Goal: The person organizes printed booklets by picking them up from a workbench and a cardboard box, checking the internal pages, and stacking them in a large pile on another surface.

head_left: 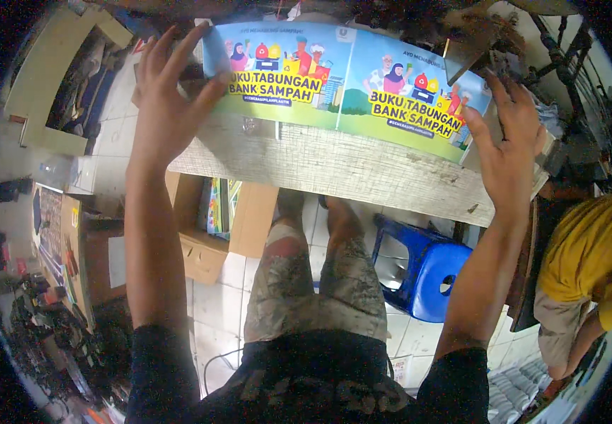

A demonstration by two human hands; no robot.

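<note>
A wide printed sheet (345,88) spans the space between my hands, above a pale worktop (334,157). It carries two matching panels with cartoon figures, yellow lettering, blue sky and green ground, parted by a thin white line. My left hand (168,99) has the sheet's left end, index finger by the upper corner and thumb on the printed face. At the right end, my right hand (509,134) grips the edge, its thumb over the face and its fingers along the side. The sheet bows slightly, and its underside is hidden.
Under the worktop an open cardboard box (253,219) holds printed booklets. A blue plastic stool (429,283) stands by my legs. Dark machine parts (560,63) crowd the far right. A person in a yellow shirt (589,247) is at the right.
</note>
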